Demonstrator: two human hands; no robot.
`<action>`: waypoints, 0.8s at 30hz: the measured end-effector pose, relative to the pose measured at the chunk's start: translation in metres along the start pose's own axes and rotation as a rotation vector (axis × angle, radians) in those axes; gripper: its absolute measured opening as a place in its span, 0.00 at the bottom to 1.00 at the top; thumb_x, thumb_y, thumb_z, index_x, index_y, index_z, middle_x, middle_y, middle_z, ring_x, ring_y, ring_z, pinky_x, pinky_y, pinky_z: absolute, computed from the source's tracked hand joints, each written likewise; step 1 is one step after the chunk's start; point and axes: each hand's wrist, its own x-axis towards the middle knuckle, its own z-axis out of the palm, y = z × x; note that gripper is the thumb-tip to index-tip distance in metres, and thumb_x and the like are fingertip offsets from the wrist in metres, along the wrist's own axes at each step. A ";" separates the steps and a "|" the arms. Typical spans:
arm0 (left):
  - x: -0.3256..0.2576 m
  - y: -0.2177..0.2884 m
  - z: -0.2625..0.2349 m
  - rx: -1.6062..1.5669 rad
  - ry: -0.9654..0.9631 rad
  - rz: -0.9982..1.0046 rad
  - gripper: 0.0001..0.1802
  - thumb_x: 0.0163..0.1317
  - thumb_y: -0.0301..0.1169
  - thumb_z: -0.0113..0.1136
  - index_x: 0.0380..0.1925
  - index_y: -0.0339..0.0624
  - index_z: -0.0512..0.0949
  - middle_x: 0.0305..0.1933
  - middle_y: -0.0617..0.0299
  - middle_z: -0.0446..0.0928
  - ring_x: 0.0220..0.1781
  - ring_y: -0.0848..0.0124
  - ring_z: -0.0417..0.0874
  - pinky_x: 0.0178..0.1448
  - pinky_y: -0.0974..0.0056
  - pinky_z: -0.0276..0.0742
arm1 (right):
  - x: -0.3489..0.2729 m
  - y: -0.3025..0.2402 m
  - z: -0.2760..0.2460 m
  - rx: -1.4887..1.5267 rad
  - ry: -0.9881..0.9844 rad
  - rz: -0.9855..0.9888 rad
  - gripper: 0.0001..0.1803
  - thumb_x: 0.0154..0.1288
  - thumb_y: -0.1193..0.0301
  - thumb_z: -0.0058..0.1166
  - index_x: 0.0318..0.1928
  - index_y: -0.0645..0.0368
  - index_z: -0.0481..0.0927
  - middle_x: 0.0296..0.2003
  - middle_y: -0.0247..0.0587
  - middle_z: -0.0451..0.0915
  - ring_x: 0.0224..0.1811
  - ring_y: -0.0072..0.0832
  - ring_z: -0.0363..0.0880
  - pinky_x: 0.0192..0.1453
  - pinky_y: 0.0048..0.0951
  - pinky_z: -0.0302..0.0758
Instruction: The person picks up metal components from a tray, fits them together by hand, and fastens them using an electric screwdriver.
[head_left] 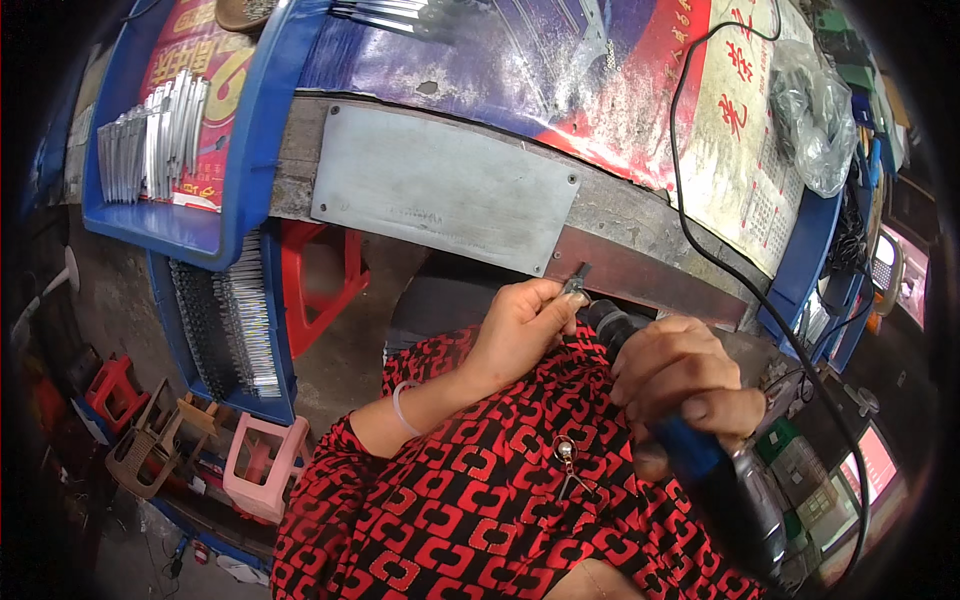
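Observation:
Close to the bench edge, my left hand (510, 335) pinches a small dark metal piece (577, 278) between thumb and fingertips. My right hand (688, 375) is wrapped round a black corded power tool with a blue band (690, 450), its body slanting down to the lower right. The tool's dark nose (608, 322) points at the piece and comes up right beside my left fingertips. Whether the two touch is hidden by the fingers. A pale metal plate (440, 185), screwed to the bench edge, lies just beyond my left hand.
A blue tray (265, 110) at the upper left holds silver metal strips (165, 140). Below it, another blue bin (284, 395) carries rows of strips. A black cord (674, 140) crosses the poster-covered bench on the right, near a clear plastic bag (815, 120). A red stool (335, 290) stands underneath.

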 end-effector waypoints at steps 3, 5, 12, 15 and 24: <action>-0.005 0.010 -0.001 0.222 -0.004 0.107 0.12 0.65 0.33 0.51 0.37 0.34 0.77 0.25 0.68 0.74 0.21 0.83 0.70 0.24 0.77 0.63 | -0.004 -0.008 -0.003 0.063 0.129 0.058 0.21 0.58 0.65 0.60 0.46 0.55 0.63 0.21 0.34 0.72 0.18 0.28 0.74 0.24 0.31 0.72; -0.010 0.015 0.002 0.392 0.034 0.229 0.11 0.64 0.32 0.53 0.37 0.33 0.76 0.25 0.65 0.76 0.21 0.79 0.73 0.25 0.75 0.66 | -0.010 -0.014 -0.009 0.141 0.293 0.162 0.19 0.58 0.67 0.58 0.46 0.54 0.65 0.20 0.36 0.70 0.16 0.27 0.71 0.22 0.32 0.69; -0.019 0.033 0.004 1.006 0.218 0.952 0.18 0.52 0.27 0.60 0.44 0.33 0.73 0.31 0.50 0.76 0.27 0.60 0.78 0.29 0.62 0.75 | -0.021 0.005 -0.012 0.299 0.458 0.911 0.26 0.47 0.72 0.62 0.45 0.69 0.67 0.26 0.45 0.77 0.23 0.24 0.75 0.25 0.21 0.71; -0.020 0.033 -0.001 1.192 0.148 1.270 0.18 0.47 0.25 0.57 0.41 0.33 0.73 0.37 0.50 0.76 0.26 0.65 0.77 0.26 0.66 0.76 | -0.026 0.007 -0.011 0.525 0.448 0.918 0.26 0.45 0.70 0.62 0.42 0.70 0.67 0.20 0.42 0.73 0.18 0.25 0.72 0.24 0.21 0.70; -0.022 0.044 0.002 1.297 0.107 1.400 0.16 0.47 0.25 0.56 0.39 0.30 0.74 0.36 0.48 0.76 0.25 0.66 0.77 0.26 0.68 0.75 | -0.030 -0.002 -0.006 0.469 0.486 0.846 0.26 0.45 0.70 0.62 0.43 0.68 0.67 0.22 0.41 0.73 0.20 0.24 0.72 0.25 0.21 0.70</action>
